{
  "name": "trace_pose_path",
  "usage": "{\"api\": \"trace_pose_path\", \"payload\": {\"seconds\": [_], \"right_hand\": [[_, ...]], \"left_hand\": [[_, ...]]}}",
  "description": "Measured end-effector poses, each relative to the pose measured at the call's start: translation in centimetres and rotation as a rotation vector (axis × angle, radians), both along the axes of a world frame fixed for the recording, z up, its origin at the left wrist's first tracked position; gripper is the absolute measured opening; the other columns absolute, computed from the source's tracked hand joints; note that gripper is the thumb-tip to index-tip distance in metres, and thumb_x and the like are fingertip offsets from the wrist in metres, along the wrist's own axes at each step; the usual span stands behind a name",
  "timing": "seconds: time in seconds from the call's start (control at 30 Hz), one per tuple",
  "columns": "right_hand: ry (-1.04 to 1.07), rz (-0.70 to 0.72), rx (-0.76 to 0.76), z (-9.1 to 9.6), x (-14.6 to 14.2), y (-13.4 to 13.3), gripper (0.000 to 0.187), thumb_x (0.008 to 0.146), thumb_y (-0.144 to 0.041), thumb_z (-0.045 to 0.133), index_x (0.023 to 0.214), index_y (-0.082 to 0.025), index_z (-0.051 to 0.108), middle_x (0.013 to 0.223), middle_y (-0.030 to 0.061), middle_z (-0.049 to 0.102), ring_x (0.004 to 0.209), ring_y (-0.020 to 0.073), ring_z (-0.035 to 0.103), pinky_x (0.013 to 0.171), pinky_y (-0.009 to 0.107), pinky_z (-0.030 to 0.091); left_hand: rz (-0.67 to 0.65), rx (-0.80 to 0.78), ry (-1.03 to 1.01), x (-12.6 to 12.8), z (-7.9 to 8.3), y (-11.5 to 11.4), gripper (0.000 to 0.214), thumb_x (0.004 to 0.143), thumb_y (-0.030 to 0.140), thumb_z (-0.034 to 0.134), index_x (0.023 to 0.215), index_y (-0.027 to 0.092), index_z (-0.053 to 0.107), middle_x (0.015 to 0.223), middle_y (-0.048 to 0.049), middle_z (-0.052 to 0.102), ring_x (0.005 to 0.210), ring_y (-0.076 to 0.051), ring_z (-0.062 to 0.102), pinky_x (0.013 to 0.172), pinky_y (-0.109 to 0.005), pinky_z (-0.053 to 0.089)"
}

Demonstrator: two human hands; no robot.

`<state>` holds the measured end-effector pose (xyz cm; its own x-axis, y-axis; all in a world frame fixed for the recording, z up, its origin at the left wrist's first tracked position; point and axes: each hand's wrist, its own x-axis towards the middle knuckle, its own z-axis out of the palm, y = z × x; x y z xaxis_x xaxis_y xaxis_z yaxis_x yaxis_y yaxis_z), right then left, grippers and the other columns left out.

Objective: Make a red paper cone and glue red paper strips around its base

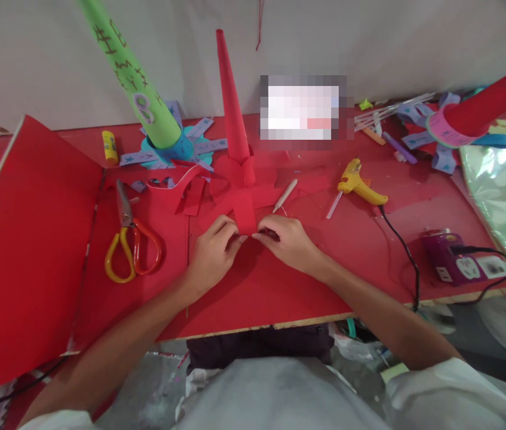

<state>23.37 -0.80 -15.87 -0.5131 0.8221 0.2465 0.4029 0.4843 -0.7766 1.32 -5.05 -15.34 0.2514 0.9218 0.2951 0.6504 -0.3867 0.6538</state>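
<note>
A red paper cone rises from a red base, with wide red paper strips spreading out around its foot. The strip nearest me, a red paper strip, is pinched at its near end between both hands. My left hand grips its left corner with thumb and fingers. On the right corner, my right hand does the same, thumbs almost meeting. A white pen-like stick lies just beyond my right hand. Scissors with yellow and orange handles rest left of my left hand.
A yellow glue gun lies right, its cord running near a purple box. A green cone and another red cone stand at the back. A glue stick and an upright red board are left. Clear plastic lies right.
</note>
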Motion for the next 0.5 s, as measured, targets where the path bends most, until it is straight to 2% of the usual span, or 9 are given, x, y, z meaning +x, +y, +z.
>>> {"api": "trace_pose_path", "payload": {"seconds": [0.27, 0.5], "right_hand": [[0.0, -0.013, 0.034, -0.14, 0.12, -0.06, 0.029, 0.108, -0.041, 0.06, 0.086, -0.023, 0.063, 0.079, 0.0038, 0.067, 0.071, 0.0187, 0.056, 0.072, 0.032, 0.042], [-0.01, 0.006, 0.003, -0.28, 0.0, -0.09, 0.029, 0.108, -0.039, 0.06, 0.085, -0.023, 0.065, 0.081, 0.0046, 0.069, 0.073, 0.0193, 0.058, 0.073, 0.032, 0.044]], "left_hand": [[-0.002, 0.005, -0.052, 0.09, 0.13, 0.01, 0.017, 0.104, 0.021, 0.065, 0.089, 0.02, 0.058, 0.092, -0.0002, 0.06, 0.084, -0.014, 0.059, 0.074, -0.026, 0.043], [0.005, 0.017, -0.041, 0.36, 0.22, -0.16, 0.018, 0.105, 0.024, 0.063, 0.088, 0.02, 0.058, 0.095, -0.0028, 0.064, 0.083, -0.015, 0.06, 0.074, -0.027, 0.045]]}}
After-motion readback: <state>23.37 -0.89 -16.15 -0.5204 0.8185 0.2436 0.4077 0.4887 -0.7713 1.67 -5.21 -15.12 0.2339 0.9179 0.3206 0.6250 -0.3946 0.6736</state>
